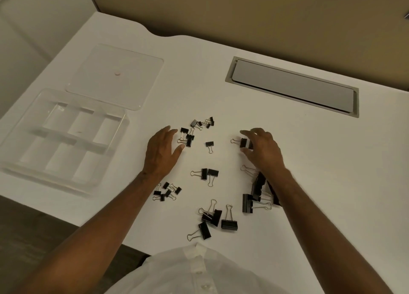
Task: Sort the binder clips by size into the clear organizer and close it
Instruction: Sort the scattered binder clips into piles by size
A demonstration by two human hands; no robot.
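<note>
Big white table (287, 152). At nine o'clock, clear organizer (20, 161), open, every slot bare. Just past it at eleven o'clock, flat clear lid (137, 72), lying off. Two bare arms reaching in from six o'clock. Left hand (160, 152) flat, palm down, fingers straight, holding nothing, fingertips near small clips. Right hand (263, 148) arched at three o'clock, fingers curled over one black clip (243, 142), pinching it. Black binder clips (210, 174) scattered in the middle in little heaps, big and small.

head-worn camera, facing forward and down, table (221, 72) close below
</note>
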